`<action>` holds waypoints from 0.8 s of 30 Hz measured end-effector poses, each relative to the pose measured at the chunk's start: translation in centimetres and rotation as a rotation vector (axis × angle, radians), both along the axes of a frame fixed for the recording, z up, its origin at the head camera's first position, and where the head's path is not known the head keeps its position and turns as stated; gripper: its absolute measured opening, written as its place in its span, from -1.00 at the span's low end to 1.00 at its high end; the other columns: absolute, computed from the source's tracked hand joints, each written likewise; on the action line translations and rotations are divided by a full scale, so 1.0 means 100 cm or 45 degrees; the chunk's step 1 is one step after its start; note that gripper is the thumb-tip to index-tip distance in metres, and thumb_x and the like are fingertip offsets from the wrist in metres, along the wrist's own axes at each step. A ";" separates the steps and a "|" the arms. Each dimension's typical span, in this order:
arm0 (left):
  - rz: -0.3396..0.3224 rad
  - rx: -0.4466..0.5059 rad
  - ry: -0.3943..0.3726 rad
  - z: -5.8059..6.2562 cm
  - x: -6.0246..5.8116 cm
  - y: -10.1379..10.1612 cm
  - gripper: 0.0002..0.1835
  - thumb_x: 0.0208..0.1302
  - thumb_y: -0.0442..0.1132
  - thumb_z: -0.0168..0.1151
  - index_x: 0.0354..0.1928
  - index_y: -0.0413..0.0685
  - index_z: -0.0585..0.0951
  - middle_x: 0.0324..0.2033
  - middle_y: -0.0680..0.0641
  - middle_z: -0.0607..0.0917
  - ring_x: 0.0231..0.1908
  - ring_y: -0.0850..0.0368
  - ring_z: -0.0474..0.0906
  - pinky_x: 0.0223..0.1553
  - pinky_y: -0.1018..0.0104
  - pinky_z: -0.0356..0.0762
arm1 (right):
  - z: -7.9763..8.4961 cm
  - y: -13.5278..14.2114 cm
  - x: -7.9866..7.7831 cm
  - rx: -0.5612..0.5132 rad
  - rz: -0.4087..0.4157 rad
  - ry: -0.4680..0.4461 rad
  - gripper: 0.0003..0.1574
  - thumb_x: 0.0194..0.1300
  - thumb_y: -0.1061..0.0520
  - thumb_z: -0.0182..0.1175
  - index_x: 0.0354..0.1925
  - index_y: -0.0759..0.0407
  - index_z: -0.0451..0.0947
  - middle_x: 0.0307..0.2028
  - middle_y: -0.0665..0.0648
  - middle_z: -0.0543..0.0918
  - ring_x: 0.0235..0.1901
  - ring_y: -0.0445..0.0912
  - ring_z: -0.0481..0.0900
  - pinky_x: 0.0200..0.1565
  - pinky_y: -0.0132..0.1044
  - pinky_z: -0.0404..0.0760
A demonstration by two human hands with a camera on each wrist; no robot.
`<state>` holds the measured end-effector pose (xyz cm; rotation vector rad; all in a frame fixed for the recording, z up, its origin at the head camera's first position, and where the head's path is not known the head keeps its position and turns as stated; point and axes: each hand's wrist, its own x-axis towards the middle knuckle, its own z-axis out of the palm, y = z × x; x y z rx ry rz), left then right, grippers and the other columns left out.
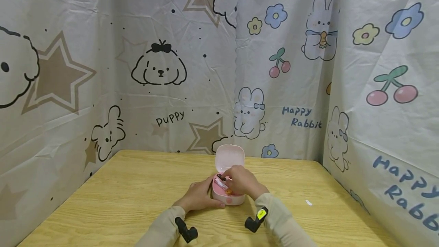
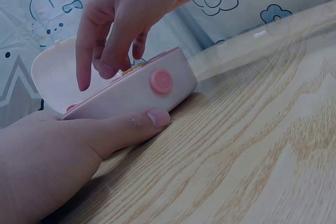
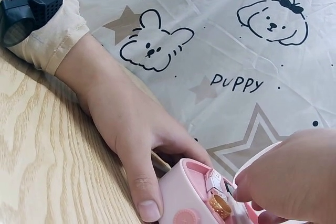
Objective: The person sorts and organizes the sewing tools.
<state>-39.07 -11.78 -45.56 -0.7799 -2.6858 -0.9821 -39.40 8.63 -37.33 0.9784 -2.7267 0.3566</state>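
Observation:
A small white and pink box (image 1: 234, 200) stands on the table with its hinged lid (image 1: 230, 157) raised at the back. A round pink button (image 2: 161, 81) sits on its front wall. My left hand (image 1: 199, 196) holds the box from the left, thumb along the front and fingers behind it. Over the box's opening, my right hand (image 1: 242, 181) reaches down with loosely bent fingers, and nothing shows between them in the left wrist view. Inside lie a gold ring-like band (image 3: 220, 206), a white printed piece (image 3: 213, 181) and a dark item (image 1: 221, 177) right at the right fingertips.
The light wood table (image 1: 144, 186) is bordered by printed curtains (image 1: 151, 98) at the back and sides. A small white scrap (image 1: 308, 202) lies on the table to the right. Each wrist carries a black camera mount (image 1: 186, 231).

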 end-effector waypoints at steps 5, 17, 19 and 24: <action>0.011 0.018 -0.011 -0.006 -0.005 0.000 0.27 -0.07 0.47 0.50 0.59 -0.04 0.24 0.41 -0.08 0.48 0.35 -0.06 0.42 0.30 -0.28 0.20 | 0.002 0.003 0.002 -0.012 -0.035 -0.032 -0.76 0.29 0.27 0.36 -0.06 0.16 0.80 -0.20 0.06 0.77 -0.39 -0.13 0.53 -0.39 -0.28 0.55; -0.001 0.013 -0.065 0.001 0.001 0.002 0.25 -0.02 0.42 0.52 0.60 -0.03 0.21 0.45 -0.08 0.43 0.40 -0.08 0.36 0.31 -0.33 0.16 | 0.010 0.016 0.006 -0.072 -0.075 -0.073 -0.77 0.37 0.26 0.34 -0.02 0.19 0.77 -0.23 0.10 0.75 -0.33 -0.09 0.60 -0.37 -0.23 0.62; -0.006 0.024 -0.070 0.003 0.002 0.002 0.23 -0.01 0.40 0.53 0.60 -0.04 0.22 0.45 -0.09 0.43 0.40 -0.09 0.36 0.30 -0.34 0.17 | 0.012 0.020 0.006 -0.076 -0.083 -0.080 -0.76 0.36 0.26 0.34 -0.01 0.19 0.76 -0.27 0.07 0.72 -0.35 -0.10 0.58 -0.39 -0.24 0.60; -0.001 0.014 -0.052 0.003 0.002 0.001 0.24 -0.01 0.39 0.54 0.60 -0.04 0.21 0.43 -0.09 0.46 0.38 -0.08 0.39 0.30 -0.29 0.19 | 0.016 0.030 0.007 -0.087 -0.133 -0.094 -0.73 0.33 0.26 0.36 0.00 0.20 0.74 -0.29 0.06 0.66 -0.36 -0.08 0.55 -0.36 -0.19 0.61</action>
